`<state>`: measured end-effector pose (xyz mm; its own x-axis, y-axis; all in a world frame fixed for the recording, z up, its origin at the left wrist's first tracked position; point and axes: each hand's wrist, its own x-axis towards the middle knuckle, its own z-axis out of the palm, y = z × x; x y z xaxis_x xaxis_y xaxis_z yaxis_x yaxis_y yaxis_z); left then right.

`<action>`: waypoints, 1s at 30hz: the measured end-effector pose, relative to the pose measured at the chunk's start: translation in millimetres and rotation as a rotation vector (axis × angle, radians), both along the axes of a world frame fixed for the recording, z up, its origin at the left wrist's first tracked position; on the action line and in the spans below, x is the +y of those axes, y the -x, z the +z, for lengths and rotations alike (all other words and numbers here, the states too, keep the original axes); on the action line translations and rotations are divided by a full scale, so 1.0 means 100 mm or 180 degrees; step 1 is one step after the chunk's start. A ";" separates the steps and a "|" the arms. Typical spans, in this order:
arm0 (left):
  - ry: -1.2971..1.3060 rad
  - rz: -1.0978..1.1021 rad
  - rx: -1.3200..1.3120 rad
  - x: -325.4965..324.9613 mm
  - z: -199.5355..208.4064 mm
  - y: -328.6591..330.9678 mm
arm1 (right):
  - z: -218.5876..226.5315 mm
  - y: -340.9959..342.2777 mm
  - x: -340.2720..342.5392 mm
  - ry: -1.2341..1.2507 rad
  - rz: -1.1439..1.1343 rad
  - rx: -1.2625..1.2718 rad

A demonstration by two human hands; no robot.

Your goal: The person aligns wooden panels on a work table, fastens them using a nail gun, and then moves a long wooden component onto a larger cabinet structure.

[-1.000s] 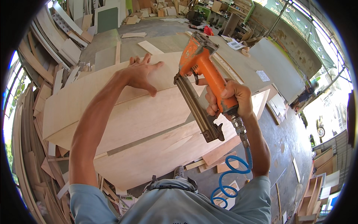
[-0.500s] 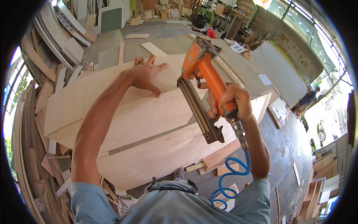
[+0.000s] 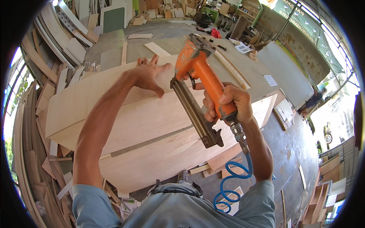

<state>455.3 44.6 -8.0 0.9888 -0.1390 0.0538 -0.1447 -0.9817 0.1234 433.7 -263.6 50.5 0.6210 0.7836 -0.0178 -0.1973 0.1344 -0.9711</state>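
My left hand lies flat with fingers spread on the upper plywood panel of a large wooden box. My right hand grips the handle of an orange pneumatic nail gun. Its nose touches the panel just right of my left thumb. The long metal magazine slants down toward me. A coiled blue air hose hangs from the handle's base. A lower plywood panel sits in front, with a narrow dark gap between the two.
Stacked boards and offcuts crowd the left side. Wood scraps lie on the floor by my foot. A grey sheet-covered table stands behind the box, and a cluttered workbench sits at the back.
The nail gun has tilted and shifted slightly left toward my left hand, its nose now at the panel. My left hand stays pressed on the panel.
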 end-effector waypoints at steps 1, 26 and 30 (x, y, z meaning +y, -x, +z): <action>0.0027 -0.0009 0.0037 0.00 0.01 0.00 | 0.01 0.01 0.01 0.0044 0.0025 -0.0008; 0.0116 0.0045 0.0312 0.00 0.11 0.11 | -0.01 0.12 0.11 0.0296 -0.0045 -0.0209; 0.0139 -0.0018 0.0321 0.00 0.07 0.04 | -0.13 0.29 -0.25 0.0134 -0.0578 -0.0538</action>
<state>450.8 45.0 -1.3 0.9888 -0.1441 -0.0398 -0.1348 -0.9743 0.1804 404.4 -288.2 37.9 0.7484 0.6597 0.0681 -0.0079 0.1115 -0.9937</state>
